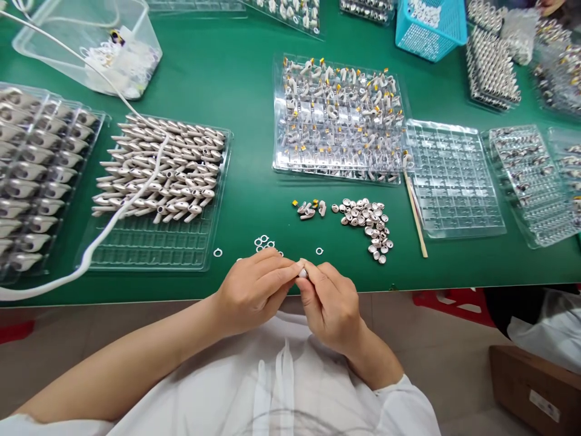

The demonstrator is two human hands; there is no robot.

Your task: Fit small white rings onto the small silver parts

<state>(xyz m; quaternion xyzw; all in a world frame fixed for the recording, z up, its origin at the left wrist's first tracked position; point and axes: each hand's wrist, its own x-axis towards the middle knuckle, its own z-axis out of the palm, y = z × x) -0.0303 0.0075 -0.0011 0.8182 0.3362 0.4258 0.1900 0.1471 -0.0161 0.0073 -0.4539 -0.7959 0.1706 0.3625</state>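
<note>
Between my fingertips, at the table's front edge, is a small pale rounded part [302, 273], mostly covered by the fingers. My left hand [258, 281] pinches it from one side and my right hand [330, 303] grips it from the other. Just beyond the left hand lie several thin white rings [264, 240], and a single white ring [319, 251] lies beyond the right. Farther out are a few curved beige pieces with yellow tabs [308, 209]. Beside them spreads a loose heap of small round metallic caps [370, 221].
A clear tray of curved pieces [340, 121] sits ahead, beside an empty-celled plastic tray [456, 181] and a wooden stick [415, 215]. Trays of beige shells [158, 166] stand left, crossed by a white cable [122, 209]. A clear bin [59, 54] and blue basket [431, 36] stand farther back.
</note>
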